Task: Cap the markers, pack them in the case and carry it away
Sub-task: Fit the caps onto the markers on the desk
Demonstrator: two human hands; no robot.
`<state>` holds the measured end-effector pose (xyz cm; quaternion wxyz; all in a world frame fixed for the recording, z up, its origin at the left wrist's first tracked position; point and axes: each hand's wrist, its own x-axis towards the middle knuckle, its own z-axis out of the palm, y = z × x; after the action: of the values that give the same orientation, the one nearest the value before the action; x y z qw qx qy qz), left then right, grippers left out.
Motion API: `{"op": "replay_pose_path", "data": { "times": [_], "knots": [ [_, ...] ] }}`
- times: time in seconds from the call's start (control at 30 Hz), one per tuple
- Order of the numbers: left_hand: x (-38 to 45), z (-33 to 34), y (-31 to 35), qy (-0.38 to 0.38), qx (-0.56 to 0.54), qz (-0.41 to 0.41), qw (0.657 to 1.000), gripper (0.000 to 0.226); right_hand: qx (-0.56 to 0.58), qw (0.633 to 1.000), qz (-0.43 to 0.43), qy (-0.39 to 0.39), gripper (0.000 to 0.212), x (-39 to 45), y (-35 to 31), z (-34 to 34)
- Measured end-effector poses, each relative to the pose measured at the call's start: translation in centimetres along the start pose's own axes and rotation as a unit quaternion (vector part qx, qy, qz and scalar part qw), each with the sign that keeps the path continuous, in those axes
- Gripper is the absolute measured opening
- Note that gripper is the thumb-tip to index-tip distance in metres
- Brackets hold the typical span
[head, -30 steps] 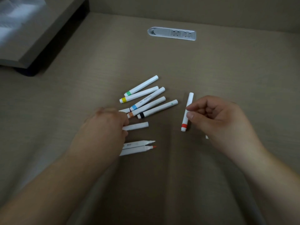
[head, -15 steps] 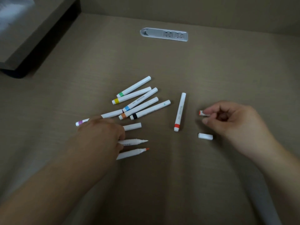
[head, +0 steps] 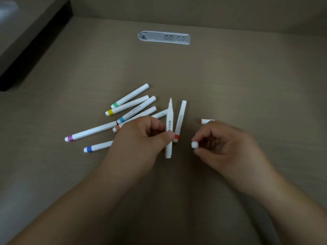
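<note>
Eight markers lie capped mid-table. Left hand (head: 141, 138) pinches an uncapped marker (head: 169, 128), tip toward the far edge; right hand (head: 224, 144) is closed on a white cap (head: 194, 144). Orange-banded cap (head: 206, 121) lies loose beside it. No case in view; packing not started.

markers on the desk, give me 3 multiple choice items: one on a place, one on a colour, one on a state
1. Where is the power socket strip?
A. beyond the markers, set in the desk
B. under the left hand
C. by the right wrist

2. Which colour band is on the leftmost marker?
A. green
B. purple
C. black

3. What state is the marker in the left hand?
A. capped
B. uncapped, tip bare
C. snapped in two

Answers:
1 A, the socket strip sits far behind the pile.
2 B, purple marker.
3 B, the left hand pinches the uncapped marker; the right hand holds a white cap.
</note>
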<state>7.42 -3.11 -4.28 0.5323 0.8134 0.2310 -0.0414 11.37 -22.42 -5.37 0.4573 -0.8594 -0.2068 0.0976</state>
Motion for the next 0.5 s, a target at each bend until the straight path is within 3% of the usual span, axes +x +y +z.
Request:
{"op": "replay_pose_path", "data": {
  "times": [0.23, 0.5],
  "knots": [
    [0.3, 1.6, 1.2, -0.044, -0.121, -0.058, 0.990, 0.005, 0.074, 0.997, 0.018, 0.008, 0.024, -0.3, -0.7, -0.4],
    [-2.2, 2.1, 1.2, -0.076, 0.086, 0.033, 0.993, 0.009, 0.255, 0.954, 0.031, 0.155, 0.027, 1.0, -1.7, -2.6]
  ]
}}
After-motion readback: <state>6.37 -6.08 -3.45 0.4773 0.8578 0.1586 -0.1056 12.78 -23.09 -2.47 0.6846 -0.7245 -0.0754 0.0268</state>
